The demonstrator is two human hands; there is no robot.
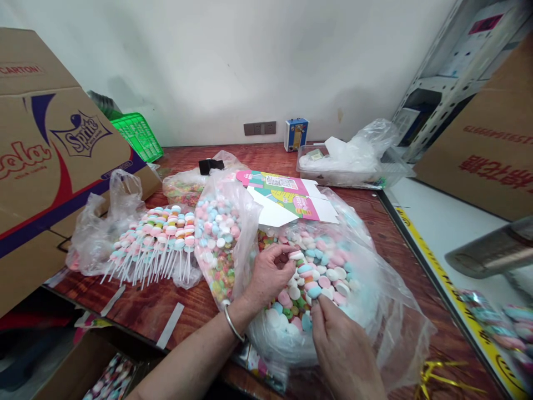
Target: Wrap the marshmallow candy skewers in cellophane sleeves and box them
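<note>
My left hand (270, 273), with a metal bangle at the wrist, is inside a big clear plastic bag (387, 316) of pastel round candies (322, 266); its fingers are curled round a few candies, with a white and pink one at the fingertips. My right hand (339, 341) reaches in from below and pinches a light blue candy (314, 292) between thumb and fingers. To the left lies a heap of candy skewers on white sticks (156, 241) in another open bag.
A flat printed carton blank (291, 197) lies behind the bag. A large Sprite cardboard box (50, 161) stands left, a green basket (137, 136) behind it. A clear tray with plastic bags (345, 164) sits at the back right. A metal cylinder (491, 253) juts in at right.
</note>
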